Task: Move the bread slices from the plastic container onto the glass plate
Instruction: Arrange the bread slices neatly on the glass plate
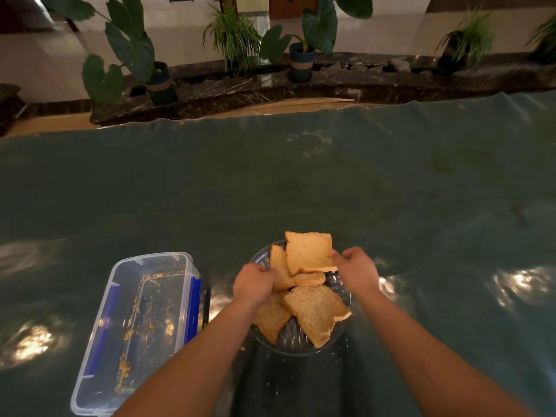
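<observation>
Head view: plastic container (135,329) on tabletop (301,182), crumbs only. Bread slices (313,311) heaped on glass plate (293,341). Left hand (254,284), right hand (358,270) curled on slice edges, grip unclear. Transfer seemingly done; tidying left.

Ribbed glass plate (296,341) (glossy tablecloth (270,182))

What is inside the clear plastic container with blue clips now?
Only brown crumbs lie inside the clear plastic container; no bread slice shows. The person's left arm covers its near right corner.
</observation>
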{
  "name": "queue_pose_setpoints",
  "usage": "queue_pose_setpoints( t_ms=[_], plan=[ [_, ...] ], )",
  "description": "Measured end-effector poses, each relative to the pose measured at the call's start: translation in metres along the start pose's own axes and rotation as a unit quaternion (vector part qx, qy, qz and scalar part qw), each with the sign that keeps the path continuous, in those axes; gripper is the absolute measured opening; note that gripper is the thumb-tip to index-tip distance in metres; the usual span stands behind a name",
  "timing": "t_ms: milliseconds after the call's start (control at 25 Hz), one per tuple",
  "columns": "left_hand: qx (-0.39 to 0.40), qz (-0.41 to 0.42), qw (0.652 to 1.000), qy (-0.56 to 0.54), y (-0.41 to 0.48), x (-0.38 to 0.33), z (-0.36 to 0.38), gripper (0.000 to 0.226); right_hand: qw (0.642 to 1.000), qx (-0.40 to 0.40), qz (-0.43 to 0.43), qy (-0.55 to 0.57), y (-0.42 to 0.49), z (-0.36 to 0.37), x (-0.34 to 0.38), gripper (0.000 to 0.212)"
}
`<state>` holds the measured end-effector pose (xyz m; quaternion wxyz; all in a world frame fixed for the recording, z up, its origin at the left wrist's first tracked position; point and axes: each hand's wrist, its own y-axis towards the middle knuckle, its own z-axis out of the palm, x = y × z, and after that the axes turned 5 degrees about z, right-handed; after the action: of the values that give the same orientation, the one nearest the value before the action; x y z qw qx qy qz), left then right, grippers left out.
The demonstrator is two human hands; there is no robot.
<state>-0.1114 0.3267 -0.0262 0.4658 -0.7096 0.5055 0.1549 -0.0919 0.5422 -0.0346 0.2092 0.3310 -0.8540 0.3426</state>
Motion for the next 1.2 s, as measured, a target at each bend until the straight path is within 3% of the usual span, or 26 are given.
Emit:
queue_pose_setpoints(
  t_ms=[160, 280, 400, 560, 680, 920, 1080, 1200],
  plan=[
    [0.001, -0.054, 0.996, -0.066, 0.009, -0.003, 0.004, 0.02, 0.997, 0.006, -0.042, -0.065, 0.007, 0.003, 0.013, 0.058],
    [0.021, -0.1, 0.982, -0.159, 0.011, -0.006, 0.003, 0.016, 0.997, 0.038, -0.019, -0.062, 0.011, 0.006, 0.018, 0.049],
    [0.057, -0.119, 0.96, -0.248, 0.012, -0.017, -0.001, 0.011, 0.993, 0.101, 0.026, 0.057, 0.015, 0.008, 0.024, 0.031],
    [0.061, -0.079, 0.945, -0.311, 0.018, -0.024, -0.009, 0.017, 0.944, 0.16, 0.06, 0.282, 0.018, -0.011, 0.032, 0.035],
    [0.05, -0.062, 0.96, -0.267, 0.023, -0.009, -0.017, 0.016, 0.919, 0.185, 0.068, 0.342, 0.021, -0.027, 0.023, 0.031],
    [0.047, -0.003, 0.992, -0.118, 0.025, 0.0, -0.015, 0.018, 0.942, 0.194, 0.079, 0.263, 0.015, -0.028, -0.008, 0.036],
    [0.033, 0.041, 0.995, -0.089, 0.03, -0.001, -0.02, 0.024, 0.94, 0.157, 0.04, 0.301, 0.015, -0.031, -0.008, 0.033],
    [0.021, 0.075, 0.997, 0.005, 0.033, 0.002, -0.028, 0.028, 0.925, 0.17, 0.024, 0.34, 0.015, -0.034, -0.011, 0.032]
  ],
)
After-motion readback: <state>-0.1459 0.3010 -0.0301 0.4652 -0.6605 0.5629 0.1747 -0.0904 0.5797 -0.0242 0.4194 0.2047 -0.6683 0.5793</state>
